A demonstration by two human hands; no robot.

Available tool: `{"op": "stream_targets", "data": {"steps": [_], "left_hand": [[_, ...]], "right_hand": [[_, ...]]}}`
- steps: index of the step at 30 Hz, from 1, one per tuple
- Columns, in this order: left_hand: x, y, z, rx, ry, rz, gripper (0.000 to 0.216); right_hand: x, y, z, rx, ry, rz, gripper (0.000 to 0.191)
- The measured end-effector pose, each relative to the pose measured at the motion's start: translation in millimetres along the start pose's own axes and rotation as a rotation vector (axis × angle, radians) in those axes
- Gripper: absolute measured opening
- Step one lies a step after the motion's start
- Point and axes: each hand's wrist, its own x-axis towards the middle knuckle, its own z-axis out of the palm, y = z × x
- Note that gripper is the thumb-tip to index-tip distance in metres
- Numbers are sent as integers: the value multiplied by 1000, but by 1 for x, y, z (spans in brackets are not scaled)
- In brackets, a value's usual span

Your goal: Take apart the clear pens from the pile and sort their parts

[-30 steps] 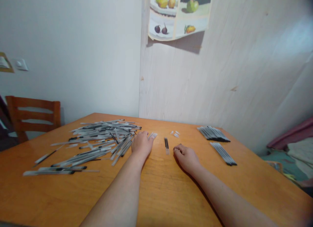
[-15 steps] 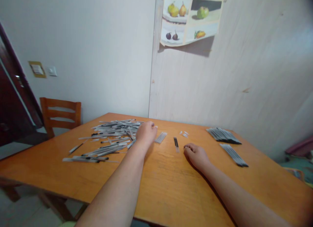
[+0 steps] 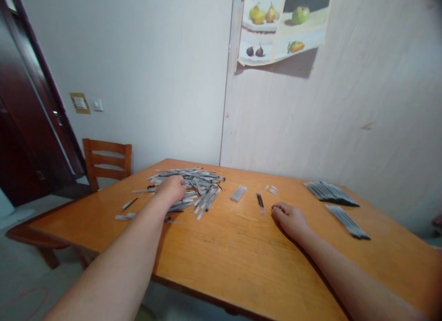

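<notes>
My left hand (image 3: 171, 189) is over a loose pile of thin grey and black sticks (image 3: 198, 176) that look like pen refills. Its fingers are curled; whatever they may hold is hidden. On the table at the right rests my right hand (image 3: 290, 218), closed, with thumb and forefinger together and their contents too small to make out. Just left of it lie two black sticks with clear ends (image 3: 260, 203) side by side. Beyond these is a short row of pale clear pieces (image 3: 238, 193), and a few small white bits (image 3: 271, 189) lie nearby.
On the wooden table's (image 3: 221, 252) right side lie a larger bundle of aligned sticks (image 3: 331, 194) and a smaller one (image 3: 347, 222). A wooden chair (image 3: 108, 162) stands at the left. Behind the table is a wall with a fruit poster (image 3: 283, 28).
My left hand has moved left, from the right edge of the pile to over its left part. My right hand stays in place beside the two black sticks. The view has shifted left.
</notes>
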Motion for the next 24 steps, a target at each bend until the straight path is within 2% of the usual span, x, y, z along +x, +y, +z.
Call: {"op": "stream_targets", "data": {"steps": [5, 10, 16, 20, 24], "left_hand": [[1, -10, -3, 88, -59, 9, 23], [-2, -5, -3, 85, -111, 54, 21], [-7, 13, -6, 78, -50, 19, 31], [-16, 33, -3, 27, -152, 159, 23], [-33, 51, 2, 15, -273, 216, 13]], "right_hand": [[3, 5, 2, -14, 3, -3, 32], [4, 8, 3, -32, -6, -28, 32], [4, 8, 3, -22, 0, -41, 32], [5, 10, 5, -10, -4, -37, 32], [6, 11, 5, -3, -3, -36, 33]]}}
